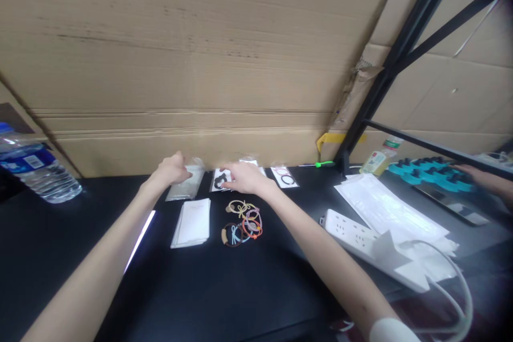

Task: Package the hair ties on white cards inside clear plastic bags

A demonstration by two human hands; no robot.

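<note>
My left hand reaches to the back of the black table, beside a stack of clear plastic bags. Its thumb and a finger are apart, and nothing shows between them. My right hand is stretched over a bagged white card with a black hair tie, its fingertips apart at the card's right side. Whether they press on it is hard to see. Nearer me lie a pile of white cards and several loose coloured hair ties. Another bagged hair tie lies right of my right hand.
A water bottle is at the left. At the right are a power strip with cables, white plastic sheets, a small bottle and a black metal frame. Another person's hand is near turquoise trays. Cardboard walls the back.
</note>
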